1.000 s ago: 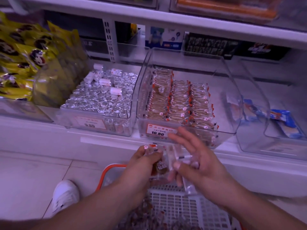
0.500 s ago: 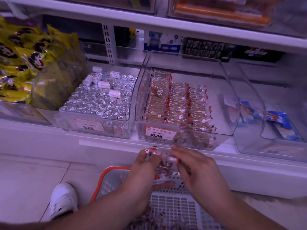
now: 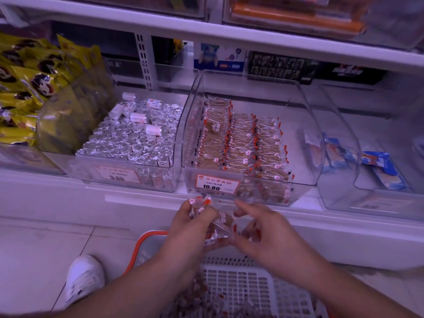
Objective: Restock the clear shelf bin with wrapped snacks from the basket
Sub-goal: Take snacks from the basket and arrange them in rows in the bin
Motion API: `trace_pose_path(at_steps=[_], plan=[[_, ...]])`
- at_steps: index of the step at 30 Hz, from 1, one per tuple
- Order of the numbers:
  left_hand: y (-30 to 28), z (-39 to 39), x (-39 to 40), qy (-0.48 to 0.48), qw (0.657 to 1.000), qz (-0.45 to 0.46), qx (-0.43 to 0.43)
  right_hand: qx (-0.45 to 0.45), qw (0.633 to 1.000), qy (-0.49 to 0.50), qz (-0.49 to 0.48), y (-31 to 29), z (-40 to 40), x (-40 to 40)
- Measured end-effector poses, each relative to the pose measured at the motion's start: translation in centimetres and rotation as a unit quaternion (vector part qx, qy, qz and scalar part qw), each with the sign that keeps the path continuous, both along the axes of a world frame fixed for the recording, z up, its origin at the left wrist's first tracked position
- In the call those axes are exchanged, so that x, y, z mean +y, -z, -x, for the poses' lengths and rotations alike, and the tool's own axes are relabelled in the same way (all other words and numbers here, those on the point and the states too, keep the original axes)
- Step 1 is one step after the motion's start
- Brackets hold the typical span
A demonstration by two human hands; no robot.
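The clear shelf bin [image 3: 307,125] with a 10.80 price tag holds neat rows of wrapped snacks [image 3: 243,148], brown in clear wrappers with red ends; its right part is bare. Just below the bin's front, over the basket [image 3: 247,283], my left hand [image 3: 190,228] grips a small stack of the same wrapped snacks [image 3: 220,226]. My right hand [image 3: 259,232] touches the stack from the right, fingers curled round its edge. More loose snacks [image 3: 206,301] lie in the white, orange-rimmed basket.
To the left stands a bin of silver-wrapped rolls [image 3: 137,138], then yellow bags [image 3: 34,88]. At the right a clear bin holds blue packets [image 3: 378,166]. A shelf board [image 3: 229,35] runs above. My white shoe [image 3: 85,278] rests on the floor tiles.
My right hand went from spread fingers to closing on the snack stack. Both hands sank a little and stay together over the basket.
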State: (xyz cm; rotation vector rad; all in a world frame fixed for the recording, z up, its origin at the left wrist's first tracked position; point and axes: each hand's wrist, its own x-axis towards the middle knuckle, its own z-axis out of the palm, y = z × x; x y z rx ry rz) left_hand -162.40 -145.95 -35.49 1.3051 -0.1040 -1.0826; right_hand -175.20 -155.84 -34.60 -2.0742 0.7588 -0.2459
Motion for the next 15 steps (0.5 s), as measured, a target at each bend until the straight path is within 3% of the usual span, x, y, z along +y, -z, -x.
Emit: trace_pose_path(at_steps=[1,2,4,5,7,9,15], plan=[[0.1,-0.3,0.0,0.000,1.000,-0.004,-0.016,-0.029,0.987,0.085,-0.133,-0.7,0.0,-0.6],[0.1,-0.5,0.0,0.006,0.999,-0.007,-0.031,-0.057,0.947,0.158,-0.274,-1.2,0.1,-1.3],[0.3,-0.8,0.2,0.024,0.998,-0.013,-0.048,-0.114,0.837,0.225,-0.485,-2.1,0.3,-2.5],[0.4,-0.7,0.3,0.036,0.998,-0.015,-0.048,-0.134,0.794,0.229,-0.546,-2.5,0.4,-2.8],[0.6,-0.4,0.5,0.059,0.997,-0.019,-0.042,-0.168,0.752,0.214,-0.600,-2.8,0.5,-2.8],[0.8,0.0,0.7,0.067,0.997,-0.027,-0.031,-0.192,0.751,0.193,-0.602,-2.9,0.5,-2.7],[0.7,0.8,0.6,0.132,0.989,-0.035,0.064,-0.253,0.844,0.217,-0.421,-2.1,-0.4,-1.4]])
